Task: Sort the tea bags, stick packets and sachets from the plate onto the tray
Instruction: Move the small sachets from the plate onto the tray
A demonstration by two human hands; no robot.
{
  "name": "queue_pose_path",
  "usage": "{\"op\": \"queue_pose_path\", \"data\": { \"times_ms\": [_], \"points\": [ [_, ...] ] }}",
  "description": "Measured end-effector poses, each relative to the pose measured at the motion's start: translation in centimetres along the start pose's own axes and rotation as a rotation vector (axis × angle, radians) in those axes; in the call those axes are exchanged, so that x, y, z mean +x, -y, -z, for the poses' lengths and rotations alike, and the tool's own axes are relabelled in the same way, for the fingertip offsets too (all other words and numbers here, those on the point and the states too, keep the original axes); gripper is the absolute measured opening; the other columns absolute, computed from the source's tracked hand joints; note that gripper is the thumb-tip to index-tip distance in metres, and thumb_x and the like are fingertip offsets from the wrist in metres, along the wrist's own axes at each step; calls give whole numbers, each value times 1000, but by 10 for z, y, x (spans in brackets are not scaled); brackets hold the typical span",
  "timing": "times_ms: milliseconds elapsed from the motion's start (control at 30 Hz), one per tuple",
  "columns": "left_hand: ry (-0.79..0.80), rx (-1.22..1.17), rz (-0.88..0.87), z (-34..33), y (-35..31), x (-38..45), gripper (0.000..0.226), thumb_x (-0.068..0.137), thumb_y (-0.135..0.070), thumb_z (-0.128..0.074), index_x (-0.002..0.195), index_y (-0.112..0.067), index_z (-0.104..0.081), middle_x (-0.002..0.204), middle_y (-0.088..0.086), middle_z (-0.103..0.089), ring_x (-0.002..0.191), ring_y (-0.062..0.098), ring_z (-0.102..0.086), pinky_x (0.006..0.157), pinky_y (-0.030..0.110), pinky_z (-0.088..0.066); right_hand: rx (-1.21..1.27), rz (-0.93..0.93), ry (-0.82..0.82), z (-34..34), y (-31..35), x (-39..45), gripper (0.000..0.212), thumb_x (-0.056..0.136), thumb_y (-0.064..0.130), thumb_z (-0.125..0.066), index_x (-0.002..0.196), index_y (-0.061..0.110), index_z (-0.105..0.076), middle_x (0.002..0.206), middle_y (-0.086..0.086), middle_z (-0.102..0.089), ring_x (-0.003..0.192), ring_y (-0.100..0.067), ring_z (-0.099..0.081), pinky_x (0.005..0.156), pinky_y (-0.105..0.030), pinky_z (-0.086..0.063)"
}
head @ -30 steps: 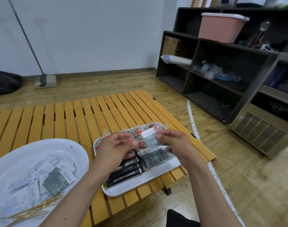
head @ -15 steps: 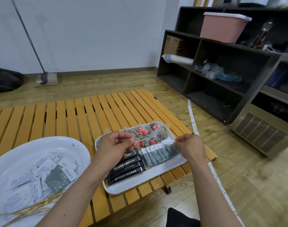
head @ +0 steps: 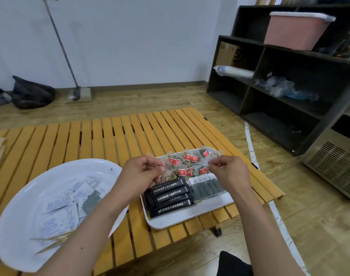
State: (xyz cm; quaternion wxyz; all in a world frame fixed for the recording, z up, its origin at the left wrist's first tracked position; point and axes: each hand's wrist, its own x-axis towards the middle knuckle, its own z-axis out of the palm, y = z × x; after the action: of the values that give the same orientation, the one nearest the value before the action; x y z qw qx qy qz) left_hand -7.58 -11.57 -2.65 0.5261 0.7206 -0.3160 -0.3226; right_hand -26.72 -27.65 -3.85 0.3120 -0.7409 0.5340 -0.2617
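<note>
A white tray [head: 190, 220] lies on the right of the slatted table. It carries tea bags [head: 187, 163] with red tags at its far side, black stick packets [head: 170, 198] at near left and dark green sachets [head: 205, 188] at near right. A white oval plate [head: 30, 196] on the left holds white sachets [head: 58, 214] and one dark sachet [head: 90, 201]. My left hand [head: 139, 176] hovers over the tray's left end with fingers curled against the thumb. My right hand [head: 229, 173] pinches at the seam between tea bags and green sachets; what it grips is hidden.
Thin straw-coloured sticks [head: 52, 241] lie at the plate's near edge. The slatted wooden table [head: 110, 140] ends just right of the tray. A dark shelf unit [head: 285, 80] and a grey vented appliance [head: 337, 164] stand to the right. A mop [head: 78, 94] leans at the wall.
My right hand carried a pale sachet down to the right end of the green sachet row, then shifted slightly up toward the tea bags. My left hand stayed curled over the tray.
</note>
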Motion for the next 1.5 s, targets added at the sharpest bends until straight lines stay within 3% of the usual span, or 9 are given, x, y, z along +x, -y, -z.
{"op": "queue_pose_path", "data": {
  "times_ms": [233,333,433,500,600,733,1033,1333,1500],
  "points": [
    [-137,250,27,88,15,-8,19,82,-23,-84,97,-18,-72,83,5,-76,63,12,-66,56,26,-50,-5,405,304,-78,83,-55,7,80,34,-81,85,29,-78,83,14,-75,77,-4,-68,77,-32,-57],
    [-201,388,72,126,26,-14,43,65,-21,-95,101,-22,-72,98,1,-72,76,15,-66,64,30,-51,-135,478,443,-105,107,-68,39,76,46,-82,110,29,-73,102,11,-73,90,-11,-69,83,-35,-58],
    [-107,598,204,156,39,-19,80,53,-18,-100,123,-29,-63,123,-3,-58,102,21,-61,70,30,-51,-302,586,572,-128,122,-78,73,74,51,-83,139,30,-56,131,5,-64,111,-17,-64,89,-39,-56],
    [-26,788,294,168,48,-22,100,47,-23,-100,135,-38,-53,133,-9,-51,124,22,-51,85,34,-52,-351,646,596,-142,130,-86,78,77,44,-82,146,28,-48,142,1,-57,120,-22,-61,94,-40,-54],
    [44,940,350,174,59,-23,117,46,-26,-99,147,-41,-41,148,-6,-47,138,24,-37,104,44,-48,-474,691,576,-161,138,-94,72,82,40,-77,145,23,-47,137,-3,-59,118,-27,-62,86,-39,-54],
    [119,902,333,171,62,-20,121,53,-14,-98,153,-36,-34,151,-4,-47,135,25,-47,100,39,-50,-560,672,558,-173,144,-96,59,81,44,-77,130,21,-55,119,-3,-68,104,-26,-67,71,-32,-45],
    [92,834,312,172,76,-3,83,57,-20,-95,131,-29,-60,118,-5,-69,107,24,-64,94,40,-55,-413,583,610,-183,145,-98,63,80,32,-80,139,25,-57,128,-3,-67,118,-26,-60,87,-37,-53],
    [5,704,138,179,80,3,30,66,-12,-91,80,-26,-69,85,-1,-73,84,26,-68,75,40,-57,46,350,655,-179,141,-87,66,80,15,-82,138,32,-55,109,5,-55,98,-16,-58,73,-31,-56],
    [-146,483,58,180,63,-2,11,79,-8,-85,86,-8,-76,85,5,-74,70,18,-63,61,26,-44,154,274,569,-170,138,-78,63,82,16,-82,138,27,-56,122,0,-62,101,-15,-58,73,-31,-52]
  ]
}}
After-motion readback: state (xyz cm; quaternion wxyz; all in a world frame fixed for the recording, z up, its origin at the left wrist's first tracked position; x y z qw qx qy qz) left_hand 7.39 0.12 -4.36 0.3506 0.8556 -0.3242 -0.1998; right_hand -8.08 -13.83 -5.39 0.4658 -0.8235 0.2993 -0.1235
